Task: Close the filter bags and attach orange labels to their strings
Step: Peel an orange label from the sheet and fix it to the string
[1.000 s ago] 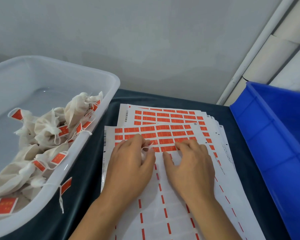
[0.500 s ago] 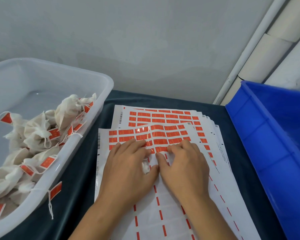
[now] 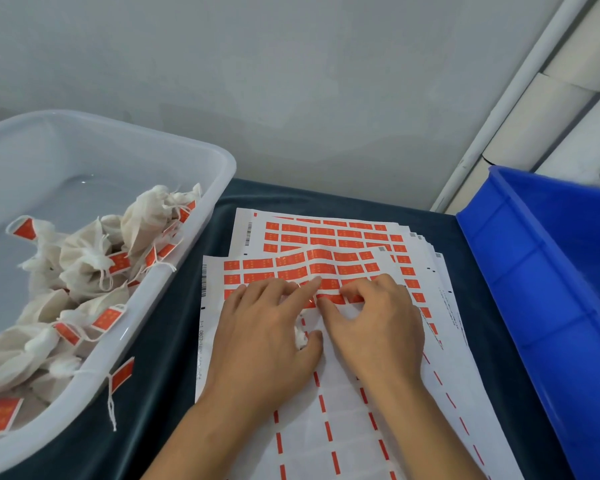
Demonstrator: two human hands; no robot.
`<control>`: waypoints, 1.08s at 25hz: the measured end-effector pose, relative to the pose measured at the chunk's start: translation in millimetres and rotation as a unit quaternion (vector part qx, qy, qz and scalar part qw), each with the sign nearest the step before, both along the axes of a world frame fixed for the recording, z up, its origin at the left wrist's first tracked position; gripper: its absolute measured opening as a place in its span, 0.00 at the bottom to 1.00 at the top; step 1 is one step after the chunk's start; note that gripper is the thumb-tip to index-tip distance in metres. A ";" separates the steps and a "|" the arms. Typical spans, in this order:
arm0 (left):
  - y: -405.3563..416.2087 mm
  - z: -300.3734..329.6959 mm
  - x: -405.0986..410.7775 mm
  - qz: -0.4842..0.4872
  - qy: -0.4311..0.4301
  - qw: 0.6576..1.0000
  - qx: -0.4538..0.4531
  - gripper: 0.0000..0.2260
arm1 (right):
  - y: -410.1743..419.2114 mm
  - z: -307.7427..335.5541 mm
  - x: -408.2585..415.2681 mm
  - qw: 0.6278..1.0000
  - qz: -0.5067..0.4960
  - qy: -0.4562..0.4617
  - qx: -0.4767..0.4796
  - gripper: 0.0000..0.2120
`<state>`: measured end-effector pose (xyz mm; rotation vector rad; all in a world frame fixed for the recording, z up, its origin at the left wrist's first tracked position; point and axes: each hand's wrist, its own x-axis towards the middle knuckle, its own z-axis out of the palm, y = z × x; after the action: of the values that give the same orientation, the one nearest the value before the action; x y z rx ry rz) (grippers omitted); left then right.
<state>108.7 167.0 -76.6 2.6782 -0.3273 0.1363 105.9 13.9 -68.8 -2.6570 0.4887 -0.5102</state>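
Both hands are working the top label sheet [image 3: 326, 268]: left hand [image 3: 267, 337] pressing flat, a filter bag [image 3: 300, 337] tucked under its thumb; right hand [image 3: 374, 323] fingertips pinching an orange label [image 3: 329, 299]. Sheet is buckling beyond them, so the label risks tearing or creasing.

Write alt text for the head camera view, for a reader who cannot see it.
Two bare hands work at the top label sheet on a stack: the left hand holds a white filter bag under its thumb, while the right hand picks at a row of orange labels. A white tub of labelled bags sits left, a blue bin right.
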 end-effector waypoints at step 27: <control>-4.5 -2.2 -1.3 -0.002 -0.017 0.999 0.035 0.24 | -7.7 10.5 7.0 0.993 0.028 0.062 0.099 0.12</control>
<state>107.4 162.5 -78.9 2.7468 -0.3544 0.1730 113.0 6.1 -58.3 -2.5123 0.4742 -0.2669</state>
